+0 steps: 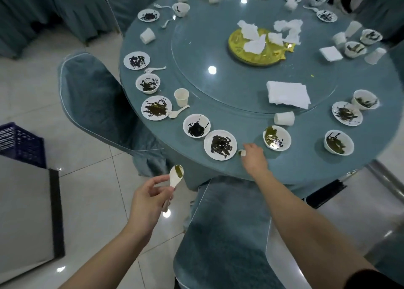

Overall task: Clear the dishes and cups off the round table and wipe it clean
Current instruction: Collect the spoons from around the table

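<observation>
Reaching beside the smeared plate (pixel 220 144), the right hand (pixel 253 155) pinches a small white piece (pixel 242 153); left hand (pixel 148 203) grips 1 spoon (pixel 176 176), best kept level.

This is a restaurant banquet room. A large round table (pixel 306 168) under a teal cloth carries a glass turntable (pixel 218 96) with a gold centrepiece (pixel 251 52) at its middle. Around the table's edge run many place settings: small white plates (pixel 220 144), bowls (pixel 277 138), paper cups (pixel 181 97) and spoons (pixel 178 112), all smeared with sauce. Chairs (pixel 98 105) wear matching teal fabric covers, more covered furniture stands at the far left, and the floor (pixel 43 87) is glossy pale tile.
</observation>
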